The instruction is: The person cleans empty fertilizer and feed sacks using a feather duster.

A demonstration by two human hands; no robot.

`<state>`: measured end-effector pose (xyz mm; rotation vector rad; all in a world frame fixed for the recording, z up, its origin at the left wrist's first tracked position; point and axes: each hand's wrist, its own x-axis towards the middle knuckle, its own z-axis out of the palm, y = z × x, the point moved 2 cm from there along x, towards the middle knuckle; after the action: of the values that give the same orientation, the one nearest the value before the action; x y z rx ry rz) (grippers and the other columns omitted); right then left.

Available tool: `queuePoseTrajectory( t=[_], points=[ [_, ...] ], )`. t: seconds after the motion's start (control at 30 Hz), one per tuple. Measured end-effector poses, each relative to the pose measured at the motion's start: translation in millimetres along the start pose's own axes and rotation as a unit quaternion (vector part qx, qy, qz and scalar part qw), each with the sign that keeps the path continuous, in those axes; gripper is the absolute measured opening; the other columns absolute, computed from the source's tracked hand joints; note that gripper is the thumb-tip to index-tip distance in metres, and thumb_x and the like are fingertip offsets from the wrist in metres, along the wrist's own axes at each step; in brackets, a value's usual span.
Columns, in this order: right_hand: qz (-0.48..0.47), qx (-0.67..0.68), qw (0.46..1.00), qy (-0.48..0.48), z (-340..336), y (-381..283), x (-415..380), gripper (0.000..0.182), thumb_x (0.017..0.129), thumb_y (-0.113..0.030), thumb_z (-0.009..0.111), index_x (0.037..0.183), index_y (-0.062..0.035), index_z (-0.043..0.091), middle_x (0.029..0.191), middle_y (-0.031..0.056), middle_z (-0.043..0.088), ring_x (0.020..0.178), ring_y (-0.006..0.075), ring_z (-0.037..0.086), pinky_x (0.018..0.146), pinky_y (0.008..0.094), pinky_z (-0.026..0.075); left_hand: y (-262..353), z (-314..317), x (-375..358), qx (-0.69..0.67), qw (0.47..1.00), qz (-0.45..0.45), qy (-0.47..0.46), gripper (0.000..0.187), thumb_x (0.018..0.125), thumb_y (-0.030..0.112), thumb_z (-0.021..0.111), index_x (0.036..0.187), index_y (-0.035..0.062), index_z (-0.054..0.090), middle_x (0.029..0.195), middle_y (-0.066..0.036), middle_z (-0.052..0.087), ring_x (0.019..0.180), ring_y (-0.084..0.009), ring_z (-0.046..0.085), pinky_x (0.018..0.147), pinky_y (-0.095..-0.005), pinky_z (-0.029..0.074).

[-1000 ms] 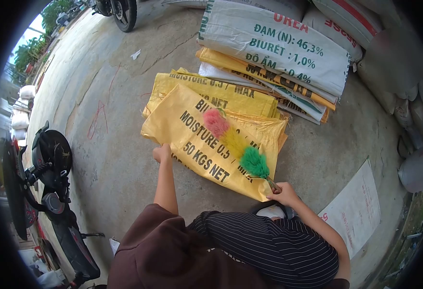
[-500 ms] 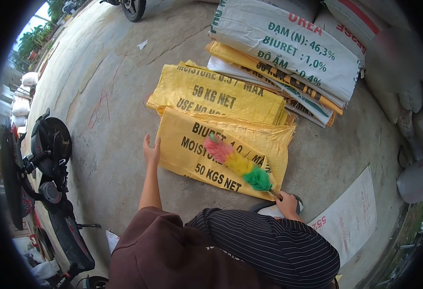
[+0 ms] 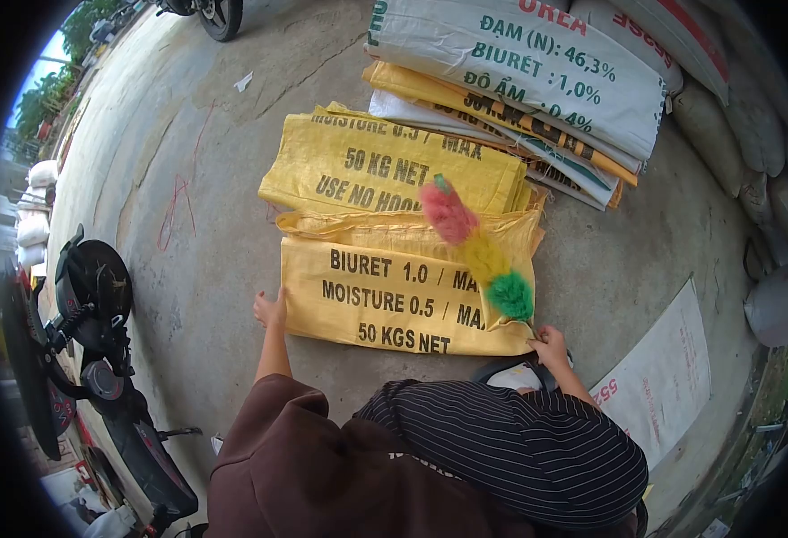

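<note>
A folded orange-yellow sack [image 3: 367, 291] with black print lies on the concrete floor in front of me. My left hand [image 3: 271, 310] is at its left edge, the fingers bent against the edge; whether they pinch it is too small to tell. My right hand [image 3: 550, 348], at the lower right corner, is closed round the handle of a feather duster [image 3: 483, 255], its fingertips at the sack's corner. The duster's pink, yellow and green plumes slant up over the sack. Just beyond lies a brighter yellow folded sack [image 3: 385, 161], partly under the nearer one.
A stack of folded white and yellow sacks [image 3: 519, 54] lies at the upper right, with full sacks [image 3: 708, 134] behind. A flat white sack [image 3: 658, 381] is on the floor at right. A motorbike [image 3: 111, 386] stands at left; a wheel [image 3: 221, 16] shows at the top.
The near sack's front now lies flatter and squarer, its print fully visible. My right hand has moved up and right to the corner, and the duster points more upward. My left hand has shifted slightly down.
</note>
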<state>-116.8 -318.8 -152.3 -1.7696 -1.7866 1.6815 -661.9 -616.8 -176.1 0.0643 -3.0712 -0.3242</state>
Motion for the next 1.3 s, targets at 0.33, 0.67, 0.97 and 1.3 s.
queuePoseTrajectory(
  t=[0.33,0.67,0.97,1.3],
  points=[
    [0.099,0.019,0.977,0.189,2,-13,22,0.041,0.062,-0.025,0.077,0.086,0.0023,0.058,0.072,0.0090,0.061,0.051,0.0143,0.055,0.038,0.0265,0.041,-27,32,-95,-0.299,0.837,-0.446,-0.106,0.088,0.062,0.056,0.069,0.117,-0.0046,0.039,0.115,-0.022,0.048,0.104,-0.0335,0.051,0.086,-0.0456,0.043],
    [0.131,0.241,0.958,-0.086,16,-17,28,0.044,0.071,-0.012,0.070,0.108,0.0017,0.052,0.099,0.0135,0.061,0.084,0.0228,0.062,0.068,0.0343,0.052,53,-30,-49,-0.613,0.733,-0.155,-0.252,0.039,0.086,0.018,0.053,0.119,-0.0004,0.042,0.109,-0.013,0.054,0.095,-0.0228,0.057,0.078,-0.0358,0.050],
    [0.094,0.372,0.895,-0.227,-18,-107,-42,0.054,0.070,0.002,0.061,0.120,0.0049,0.040,0.113,0.0183,0.054,0.100,0.0292,0.056,0.085,0.0389,0.048,232,-318,-16,-0.772,0.511,0.174,-0.336,0.040,0.091,0.023,0.041,0.121,-0.0024,0.040,0.112,-0.015,0.054,0.094,-0.0236,0.058,0.080,-0.0345,0.049],
    [0.166,0.552,0.797,-0.179,-21,-111,-28,0.029,0.084,-0.026,0.057,0.106,-0.0085,0.051,0.083,0.0077,0.059,0.036,0.0066,0.034,0.032,0.0202,0.024,260,-184,112,-0.714,0.644,-0.009,-0.275,0.033,0.089,0.014,0.034,0.113,-0.0045,0.045,0.105,-0.018,0.055,0.092,-0.0287,0.058,0.079,-0.0366,0.048]
  ],
)
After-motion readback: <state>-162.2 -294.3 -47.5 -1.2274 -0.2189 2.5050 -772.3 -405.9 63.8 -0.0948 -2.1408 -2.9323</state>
